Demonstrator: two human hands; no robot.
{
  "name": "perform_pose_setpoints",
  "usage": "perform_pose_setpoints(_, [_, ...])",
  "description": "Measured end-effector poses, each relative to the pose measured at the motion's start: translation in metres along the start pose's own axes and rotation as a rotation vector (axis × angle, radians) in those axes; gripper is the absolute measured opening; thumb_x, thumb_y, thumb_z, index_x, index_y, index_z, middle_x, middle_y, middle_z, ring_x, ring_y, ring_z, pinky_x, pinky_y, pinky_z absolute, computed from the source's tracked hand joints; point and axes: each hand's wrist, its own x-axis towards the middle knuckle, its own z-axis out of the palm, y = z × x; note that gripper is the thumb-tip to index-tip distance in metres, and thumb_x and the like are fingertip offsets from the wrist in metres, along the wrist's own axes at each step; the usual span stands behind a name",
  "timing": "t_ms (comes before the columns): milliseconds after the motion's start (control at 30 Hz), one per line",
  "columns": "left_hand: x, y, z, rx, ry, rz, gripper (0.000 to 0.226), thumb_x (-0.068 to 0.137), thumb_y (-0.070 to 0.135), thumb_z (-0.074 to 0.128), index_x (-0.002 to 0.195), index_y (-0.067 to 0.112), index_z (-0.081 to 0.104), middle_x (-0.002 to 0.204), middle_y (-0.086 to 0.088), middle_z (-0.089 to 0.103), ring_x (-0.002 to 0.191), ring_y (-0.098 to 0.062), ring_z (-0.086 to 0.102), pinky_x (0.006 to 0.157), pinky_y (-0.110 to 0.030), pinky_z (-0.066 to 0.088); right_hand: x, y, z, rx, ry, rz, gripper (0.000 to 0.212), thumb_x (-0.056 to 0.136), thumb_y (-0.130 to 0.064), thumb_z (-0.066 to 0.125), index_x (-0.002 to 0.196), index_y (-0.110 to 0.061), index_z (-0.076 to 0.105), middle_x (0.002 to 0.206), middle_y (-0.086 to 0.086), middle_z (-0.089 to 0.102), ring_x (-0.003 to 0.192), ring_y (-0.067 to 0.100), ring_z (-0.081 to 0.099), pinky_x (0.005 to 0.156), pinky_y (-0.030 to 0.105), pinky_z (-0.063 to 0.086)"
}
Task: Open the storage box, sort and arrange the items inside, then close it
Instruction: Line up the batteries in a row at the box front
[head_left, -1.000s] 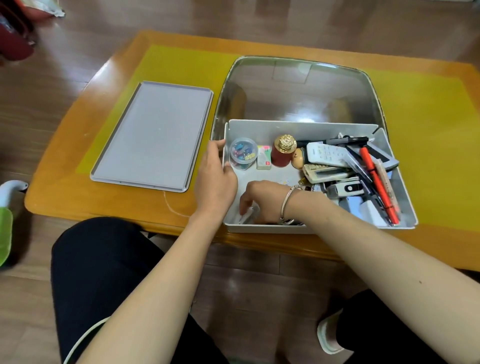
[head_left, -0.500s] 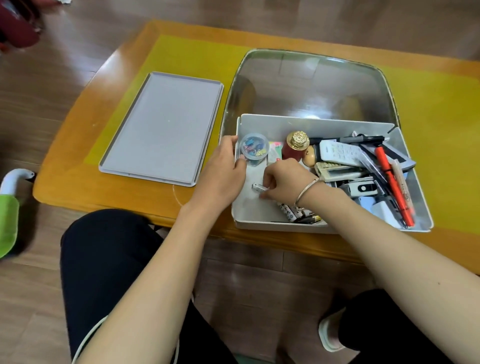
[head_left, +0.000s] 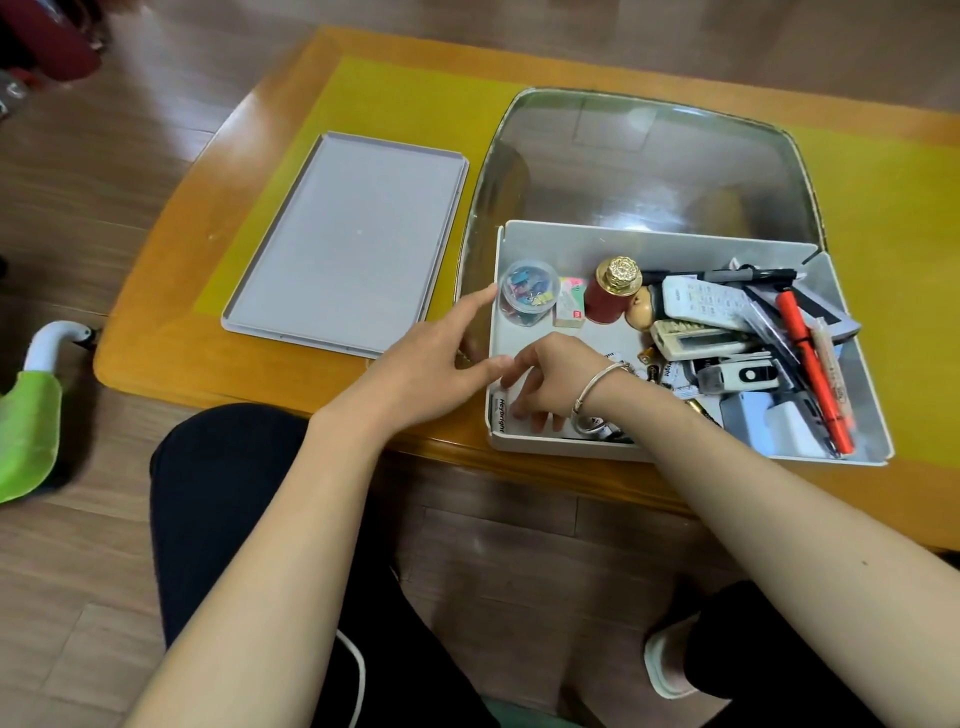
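Observation:
The open white storage box (head_left: 649, 235) sits at the table's near right. Its flat grey lid (head_left: 353, 244) lies apart to the left. Along the box's back stand a clear jar of coloured clips (head_left: 529, 299), a small eraser pack (head_left: 570, 310) and a red bottle with a gold cap (head_left: 610, 296). White remotes (head_left: 701, 301), a red pen (head_left: 810, 364) and batteries (head_left: 652, 366) are piled on the right. My left hand (head_left: 431, 364) hovers at the box's left wall with fingers straight. My right hand (head_left: 550, 384) reaches into the near-left corner, fingertips spread down on the floor.
The box stands partly on a glass panel (head_left: 649, 161) set into the orange table, with a yellow mat (head_left: 395, 98) around it. The near table edge runs just under the box. My knees are below it. A green object with a white handle (head_left: 31, 426) stands on the floor at left.
My right hand moved from the box's middle, where it pinched a small silver piece, down to the near-left corner. My left hand came off the box wall and its fingers straightened.

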Motion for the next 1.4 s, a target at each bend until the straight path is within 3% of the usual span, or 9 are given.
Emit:
perform_pose_setpoints(133, [-0.001,0.000,0.001,-0.011,-0.031,0.000,0.075,0.091,0.043,0.057,0.150,0.040,0.012,0.086,0.011,0.058,0.080,-0.006,0.058,0.071,-0.015,0.047,-0.001,-0.002,0.003,-0.065,-0.009,-0.055,0.029,0.073,-0.014,0.075,0.100,-0.017,0.065,0.077,0.001,0.073,0.055,0.009,0.066,0.055,0.021,0.054])
perform_pose_setpoints(267, [-0.001,0.000,-0.002,-0.033,-0.082,-0.012,0.081,0.088,0.045,0.062,0.150,0.042,0.009,0.087,0.012,0.057,0.080,-0.006,0.057,0.067,-0.010,0.043,-0.003,-0.005,0.005,-0.194,0.016,-0.128,0.026,0.070,-0.026,0.080,0.086,-0.024,0.059,0.072,-0.007,0.068,0.051,-0.004,0.051,0.049,0.010,0.038])
perform_pose_setpoints(567, [-0.005,-0.001,-0.002,-0.068,-0.099,-0.040,0.084,0.086,0.048,0.063,0.148,0.047,0.008,0.089,0.010,0.057,0.082,-0.007,0.058,0.064,-0.011,0.046,0.002,-0.005,0.010,-0.198,0.072,-0.091,0.044,0.066,-0.033,0.082,0.098,-0.017,0.056,0.090,0.003,0.070,0.086,0.019,0.062,0.073,0.028,0.049])
perform_pose_setpoints(667, [-0.008,-0.002,0.002,-0.110,-0.087,-0.038,0.081,0.087,0.046,0.062,0.148,0.049,0.009,0.088,0.012,0.057,0.077,-0.005,0.059,0.059,-0.010,0.045,0.000,-0.003,0.008,-0.164,0.022,-0.109,0.037,0.069,-0.027,0.081,0.096,-0.018,0.057,0.083,-0.002,0.073,0.078,0.009,0.066,0.060,0.015,0.042])
perform_pose_setpoints(767, [-0.011,-0.004,0.005,-0.189,-0.074,-0.050,0.077,0.089,0.044,0.061,0.145,0.054,0.010,0.088,0.009,0.059,0.080,-0.007,0.060,0.063,-0.016,0.049,-0.003,-0.002,0.006,-0.136,0.005,-0.127,0.036,0.071,-0.025,0.080,0.100,-0.017,0.060,0.078,-0.005,0.073,0.051,-0.009,0.057,0.051,0.011,0.037])
perform_pose_setpoints(933, [-0.012,-0.005,0.011,-0.236,-0.040,-0.056,0.075,0.090,0.040,0.060,0.145,0.056,0.011,0.089,0.009,0.058,0.071,-0.009,0.061,0.058,-0.018,0.053,-0.009,0.002,-0.007,-0.050,0.049,-0.128,0.037,0.076,-0.018,0.076,0.108,-0.019,0.056,0.076,-0.002,0.072,0.038,0.002,0.056,0.042,0.012,0.044])
perform_pose_setpoints(1100, [-0.012,-0.007,0.016,-0.243,-0.001,-0.045,0.073,0.090,0.043,0.058,0.143,0.059,0.010,0.104,0.027,0.051,0.076,0.000,0.059,0.057,-0.011,0.047,-0.022,0.018,-0.033,-0.204,0.284,-0.038,0.015,0.072,-0.024,0.079,0.076,-0.018,0.065,0.062,-0.012,0.058,0.053,0.000,0.053,0.064,0.021,0.047])
perform_pose_setpoints(1233, [-0.013,-0.010,0.019,-0.298,0.021,-0.058,0.072,0.091,0.040,0.059,0.144,0.058,0.014,0.108,0.024,0.052,0.080,-0.011,0.059,0.061,-0.006,0.046,-0.026,0.028,-0.030,-0.445,0.218,0.056,0.021,0.070,-0.035,0.078,0.066,-0.017,0.068,0.064,-0.002,0.061,0.067,0.016,0.055,0.068,0.025,0.045])
perform_pose_setpoints(1400, [-0.014,-0.011,0.023,-0.340,0.056,-0.042,0.070,0.091,0.037,0.060,0.144,0.056,0.019,0.105,0.022,0.052,0.070,0.000,0.052,0.063,-0.006,0.045,-0.021,0.029,-0.014,-0.601,0.171,0.099,0.033,0.067,-0.041,0.073,0.058,-0.018,0.051,0.057,0.000,0.047,0.066,0.023,0.054,0.058,0.025,0.044])
